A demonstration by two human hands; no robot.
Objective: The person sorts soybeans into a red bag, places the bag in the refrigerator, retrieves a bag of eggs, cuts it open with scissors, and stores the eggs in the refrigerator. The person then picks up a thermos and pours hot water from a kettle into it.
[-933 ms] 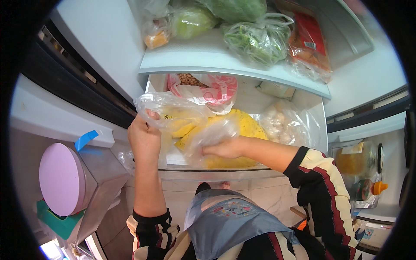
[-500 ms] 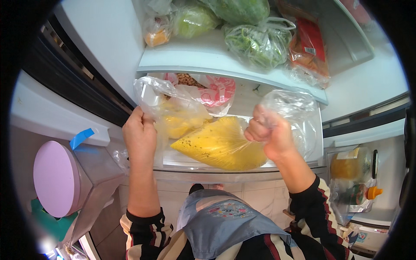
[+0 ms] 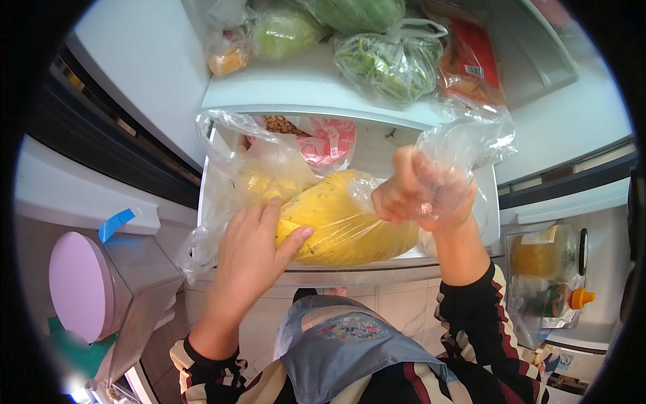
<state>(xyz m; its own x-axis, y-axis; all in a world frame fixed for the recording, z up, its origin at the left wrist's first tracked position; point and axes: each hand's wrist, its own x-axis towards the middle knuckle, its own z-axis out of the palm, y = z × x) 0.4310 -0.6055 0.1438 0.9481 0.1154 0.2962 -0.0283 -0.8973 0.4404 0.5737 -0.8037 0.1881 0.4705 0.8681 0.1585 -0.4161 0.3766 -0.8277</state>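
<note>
A clear plastic bag packed with something yellow and dark-speckled point(image 3: 350, 232) lies in the drawer, its contents too blurred by the film to name. My right hand point(image 3: 424, 192) is closed in a fist round the gathered neck of this bag, whose loose clear top point(image 3: 471, 138) flares out above the fist. Against the bag's left end rests my left hand point(image 3: 252, 239), thumb and fingers apart, touching the yellow surface. Just beyond its fingertips, a second yellow-filled clear bag point(image 3: 262, 182) sits with its crumpled mouth point(image 3: 229, 124) loose and unheld.
Brown nuts or beans point(image 3: 282, 125) show in a pink-and-white bag point(image 3: 330, 145) at the drawer's back. Bagged greens point(image 3: 387, 64) and a red package point(image 3: 474, 60) lie on the fridge shelf point(image 3: 282, 91) above. Door racks hold a lilac-lidded tub point(image 3: 81, 286) at left and a jar point(image 3: 542, 252) at right.
My left hand has let go of the left bag's clear mouth and come down onto the yellow-filled bag. My right hand keeps its grip, and the loose top now stands up above it.
</note>
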